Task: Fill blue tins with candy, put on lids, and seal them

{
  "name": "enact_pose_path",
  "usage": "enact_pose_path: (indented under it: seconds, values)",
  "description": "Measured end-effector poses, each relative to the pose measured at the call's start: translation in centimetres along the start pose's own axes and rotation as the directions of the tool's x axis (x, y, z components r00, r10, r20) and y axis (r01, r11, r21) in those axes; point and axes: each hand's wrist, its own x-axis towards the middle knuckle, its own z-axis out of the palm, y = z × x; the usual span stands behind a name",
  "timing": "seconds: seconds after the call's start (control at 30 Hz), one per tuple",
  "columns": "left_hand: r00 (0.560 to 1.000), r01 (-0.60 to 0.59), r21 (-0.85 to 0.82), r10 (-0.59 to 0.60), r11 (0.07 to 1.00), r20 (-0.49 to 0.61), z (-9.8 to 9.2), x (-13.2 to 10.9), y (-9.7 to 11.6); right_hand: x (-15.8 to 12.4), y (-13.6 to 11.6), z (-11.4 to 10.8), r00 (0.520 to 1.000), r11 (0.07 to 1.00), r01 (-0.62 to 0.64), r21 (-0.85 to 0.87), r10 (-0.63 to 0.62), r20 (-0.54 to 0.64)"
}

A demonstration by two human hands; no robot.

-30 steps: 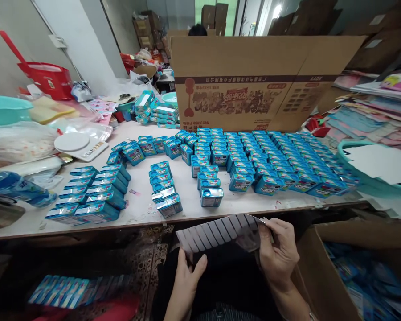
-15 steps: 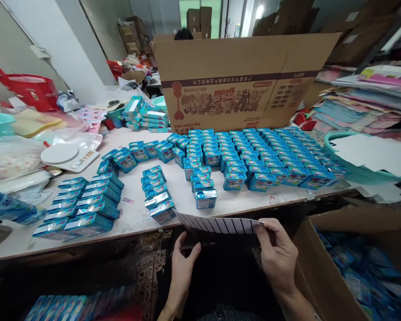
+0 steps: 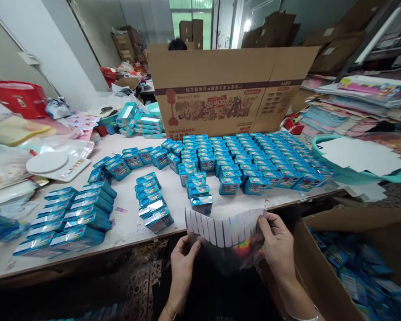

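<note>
Between my hands a shiny sheet of strip stickers (image 3: 220, 229) hangs in front of the table edge. White strips run along its upper part, and the dark lower part gives off a rainbow glare. My right hand (image 3: 276, 238) pinches its right edge between thumb and fingers. At the lower left edge, my left hand (image 3: 183, 261) has its thumb and fingers closed on the sheet. Just beyond stand small blue tins (image 3: 201, 203) in a short row, with another short row of blue tins (image 3: 158, 218) to the left.
Many blue tins (image 3: 230, 185) fill the table's middle and right. More tins (image 3: 76, 238) stand at left. A large cardboard box (image 3: 234, 67) rises behind. An open carton (image 3: 307, 254) of blue packs is at lower right. A teal basin (image 3: 357, 171) holds white sheets.
The sticker sheet has tilted so its striped face shows more. My left hand has gone from open beside it to closed on its left edge. The view has shifted slightly.
</note>
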Motion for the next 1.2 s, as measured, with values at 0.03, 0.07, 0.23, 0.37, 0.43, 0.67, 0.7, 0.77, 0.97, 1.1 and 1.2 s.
enact_pose_path:
  seconds: [0.03, 0.07, 0.23, 0.37, 0.43, 0.67, 0.7, 0.77, 0.97, 1.1, 1.2]
  values:
    - [1.0, -0.014, -0.001, 0.014, 1.0, -0.017, -0.2, -0.1, 0.0, 0.3, 0.3, -0.1, 1.0, 1.0, 0.016, -0.002, -0.016, 0.009]
    - [0.998, -0.029, -0.005, 0.028, 1.0, -0.048, -0.4, -0.2, 0.1, 0.5, 0.8, -0.3, 0.999, 1.0, 0.025, -0.004, -0.025, 0.033]
    - [0.976, -0.094, 0.012, 0.094, 0.996, -0.195, -1.2, -0.2, 0.4, -0.2, 3.2, -1.5, 0.964, 0.995, -0.102, 0.0, 0.099, 0.245]
    - [0.959, -0.111, 0.026, 0.114, 0.994, -0.261, -0.9, 0.1, -0.1, -2.2, 4.5, -2.2, 0.973, 0.988, -0.087, -0.128, 0.112, 0.202]
    - [0.946, -0.126, 0.024, 0.127, 0.992, -0.298, -0.6, 0.2, -0.6, -2.8, 4.8, -2.2, 0.988, 0.981, -0.062, -0.182, 0.086, 0.127]
    - [0.879, -0.287, 0.352, 0.391, 0.891, -0.272, -0.6, 0.0, -1.5, -2.5, 5.2, -1.9, 0.996, 0.934, 0.077, -0.349, -0.086, -0.009]
    - [0.861, -0.316, 0.409, 0.439, 0.856, -0.256, -0.8, -0.1, -1.6, -2.3, 5.2, -1.8, 0.993, 0.92, 0.099, -0.379, -0.113, -0.015]
    - [0.811, -0.372, 0.489, 0.533, 0.789, -0.242, -1.3, 0.1, -2.0, -2.1, 5.2, -1.6, 0.988, 0.898, 0.136, -0.418, -0.156, -0.013]
    - [0.605, -0.562, 0.584, 0.773, 0.586, -0.193, -2.1, 1.1, -2.2, -1.8, 5.2, -0.5, 0.965, 0.873, 0.241, -0.424, -0.263, 0.008]
    - [0.596, -0.58, 0.55, 0.773, 0.602, -0.217, -2.1, 1.2, -0.9, -1.8, 4.7, 0.1, 0.966, 0.884, 0.243, -0.398, -0.257, 0.02]
    - [0.807, -0.43, 0.342, 0.526, 0.836, -0.27, -2.1, 0.6, 0.5, -1.7, 4.5, 0.1, 0.983, 0.928, 0.178, -0.327, -0.186, 0.009]
